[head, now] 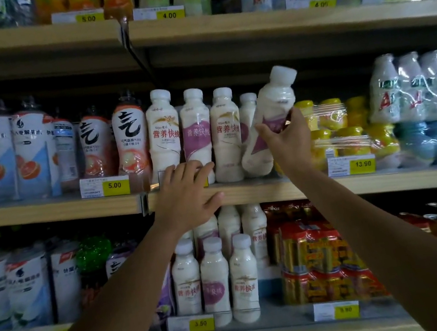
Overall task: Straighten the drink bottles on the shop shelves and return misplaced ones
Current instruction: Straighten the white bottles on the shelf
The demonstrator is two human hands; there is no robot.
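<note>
The right hand [287, 138] curls round the lower half of a white plastic milk-drink bottle with a purple label [273, 100]. The bottle tilts to the right (cap leaning away from its neighbours) at the right end of a row of upright white bottles [225, 135] on the middle pale wooden shelf [259, 190]. The left hand [184, 191] lies flat and spread on the shelf's front edge, holding nothing, fingertips at the row's bases.

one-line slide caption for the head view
Right hand grips a tilted white bottle at the middle shelf while the left hand rests on its edge.
</note>
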